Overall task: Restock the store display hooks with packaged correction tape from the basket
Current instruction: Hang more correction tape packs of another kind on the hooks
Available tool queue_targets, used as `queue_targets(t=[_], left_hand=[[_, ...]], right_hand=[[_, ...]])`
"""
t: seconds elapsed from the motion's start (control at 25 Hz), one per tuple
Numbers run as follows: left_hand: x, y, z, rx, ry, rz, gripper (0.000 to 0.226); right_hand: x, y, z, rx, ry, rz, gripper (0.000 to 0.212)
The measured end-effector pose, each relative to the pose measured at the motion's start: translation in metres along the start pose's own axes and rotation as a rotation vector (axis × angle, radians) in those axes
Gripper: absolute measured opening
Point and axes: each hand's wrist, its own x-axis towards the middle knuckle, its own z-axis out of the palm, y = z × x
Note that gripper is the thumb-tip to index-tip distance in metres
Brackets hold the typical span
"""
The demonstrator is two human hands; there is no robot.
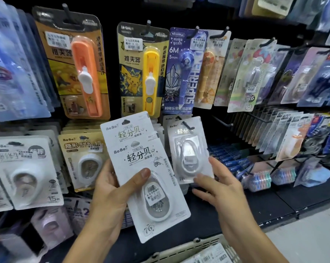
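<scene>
left fingers (pixel 143 172) pinch two stacked packs (pixel 151 179); right hand (pixel 215 185), fingers loose, steadies the hung pack (pixel 188 149) (basket (pixel 194 249) below). best to line each hole up with the hook (pixel 188 125).

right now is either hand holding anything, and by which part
The left hand grips two stacked white correction tape packs along their lower left edge, thumb on the front. The right hand holds nothing.
</scene>
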Motion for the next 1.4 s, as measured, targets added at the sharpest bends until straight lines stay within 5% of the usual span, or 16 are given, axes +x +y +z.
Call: queue_targets(t=[0.12, 0.24, 0.36, 0.52, 0.68, 0.88, 1.04, 1.12, 1.24, 1.4], left_hand=[[0.002, -0.007, 0.005, 0.028, 0.040, 0.010, 0.065], [0.004, -0.009, 0.009, 0.088, 0.043, 0.013, 0.067], [0.005, -0.005, 0.010, 0.057, -0.003, 0.023, 0.066], [0.004, -0.004, 0.005, 0.127, 0.038, 0.052, 0.048], [0.004, -0.003, 0.004, 0.180, 0.038, 0.062, 0.048], [0.010, -0.005, 0.006, 0.268, 0.020, 0.125, 0.039], [0.006, -0.014, 0.022, 0.309, -0.143, 0.035, 0.038], [0.010, -0.009, 0.026, 0.501, -0.216, 0.087, 0.032], [0.030, 0.001, 0.013, 1.248, -0.186, 0.440, 0.062], [0.037, -0.004, 0.007, 1.534, -0.254, 0.475, 0.063]], right_hand=[[-0.009, 0.003, 0.010, -0.162, -0.265, -0.011, 0.065], [-0.023, 0.008, 0.026, -0.283, -0.498, -0.011, 0.056], [-0.021, 0.003, 0.027, -0.125, -0.418, -0.031, 0.039], [-0.002, -0.009, 0.002, -0.021, -0.102, -0.002, 0.021], [0.015, -0.019, -0.025, -0.040, 0.107, 0.034, 0.023], [0.011, -0.011, -0.017, 0.027, -0.097, 0.041, 0.062], [-0.012, 0.016, 0.019, -0.155, -0.385, 0.008, 0.065], [-0.016, 0.019, 0.026, -0.101, -0.374, -0.032, 0.050], [-0.001, 0.007, 0.009, -0.028, -0.131, -0.027, 0.025], [0.011, -0.002, -0.019, -0.073, -0.025, -0.089, 0.023]])
